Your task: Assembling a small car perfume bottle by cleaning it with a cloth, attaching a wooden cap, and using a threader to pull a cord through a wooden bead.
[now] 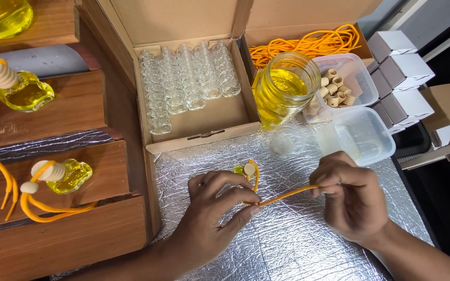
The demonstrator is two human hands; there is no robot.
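Observation:
My left hand [220,208] pinches an orange cord [287,194] near a small wooden bead [249,169] and a little glass bottle of yellow liquid [240,170], mostly hidden behind my fingers. My right hand [347,195] grips the other end of the same cord and holds it taut between the two hands. Both hands hover over a silver foil mat [287,244].
A cardboard box [204,130] holds several empty glass bottles [183,83]. A jar of yellow liquid [282,91], plastic tubs with wooden caps [334,88], orange cords [308,44] and white cartons [399,73] stand behind. Finished bottles [63,177] rest on wooden steps [53,119] at left.

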